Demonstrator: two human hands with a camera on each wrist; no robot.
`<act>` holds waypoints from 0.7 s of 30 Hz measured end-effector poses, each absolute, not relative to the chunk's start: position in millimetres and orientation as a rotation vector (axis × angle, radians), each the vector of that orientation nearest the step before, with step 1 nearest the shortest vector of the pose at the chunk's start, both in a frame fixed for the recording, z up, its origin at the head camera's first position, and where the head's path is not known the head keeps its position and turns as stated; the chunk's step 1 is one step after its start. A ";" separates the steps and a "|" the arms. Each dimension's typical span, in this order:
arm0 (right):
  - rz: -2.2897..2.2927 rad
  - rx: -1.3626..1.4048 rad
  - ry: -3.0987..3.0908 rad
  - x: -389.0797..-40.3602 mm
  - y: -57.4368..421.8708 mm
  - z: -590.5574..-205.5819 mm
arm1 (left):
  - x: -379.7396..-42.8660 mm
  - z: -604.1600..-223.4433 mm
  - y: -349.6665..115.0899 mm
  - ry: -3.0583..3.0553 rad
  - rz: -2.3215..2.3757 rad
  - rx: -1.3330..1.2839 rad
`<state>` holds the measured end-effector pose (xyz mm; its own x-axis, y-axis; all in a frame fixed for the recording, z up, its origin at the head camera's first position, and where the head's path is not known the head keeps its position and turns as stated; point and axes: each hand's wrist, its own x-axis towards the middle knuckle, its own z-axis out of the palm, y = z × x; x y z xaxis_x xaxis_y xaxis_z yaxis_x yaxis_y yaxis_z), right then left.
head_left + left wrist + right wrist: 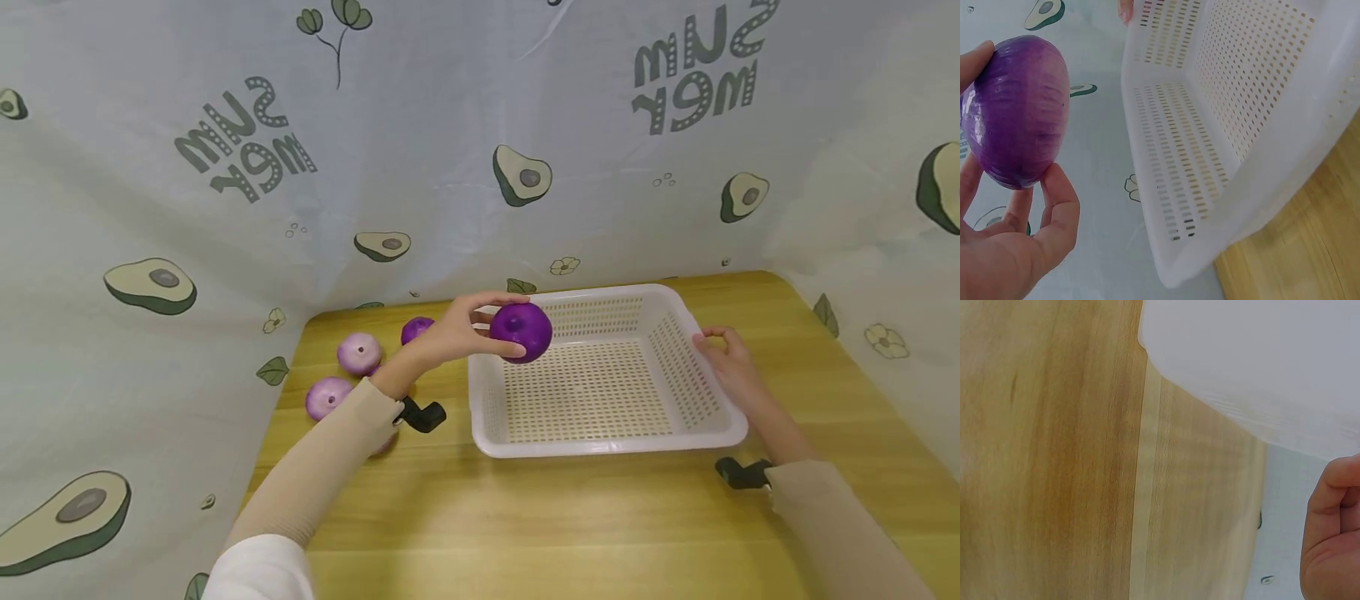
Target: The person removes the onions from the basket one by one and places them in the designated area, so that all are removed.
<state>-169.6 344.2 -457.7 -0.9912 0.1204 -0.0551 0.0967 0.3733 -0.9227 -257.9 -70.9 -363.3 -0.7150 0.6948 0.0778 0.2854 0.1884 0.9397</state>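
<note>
My left hand (454, 332) holds a glossy dark purple onion (522, 333) between thumb and fingers, over the left end of a white plastic basket (607, 447). In the left wrist view the onion (1019, 112) shows its paler side, with the fingertips (1060, 187) against it. On the basket's right side, my right hand (733, 371) grips the rim, thumb on the near face. The right wrist view shows this hand (1335, 531) with curled fingers at the edge of the basket (1254, 369). The basket's slotted floor shows bare in the head view.
Left of the basket lie two pale purple onions (359, 353) and a dark purple onion (416, 330), with others partly hidden behind my left forearm. The wooden table (525, 525) ends at the back against a hanging cloth (450, 167) printed with avocados.
</note>
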 end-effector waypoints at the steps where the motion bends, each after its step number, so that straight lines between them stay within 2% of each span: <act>1: 1.736 -0.207 -2.585 -169.9 344.2 -457.6 | -256.7 -364.0 -76.7 2.114 1.545 0.904; 21: 1.714 -0.238 -2.597 -171.8 342.1 -457.7 | -234.1 -384.7 -165.9 2.257 1.684 0.619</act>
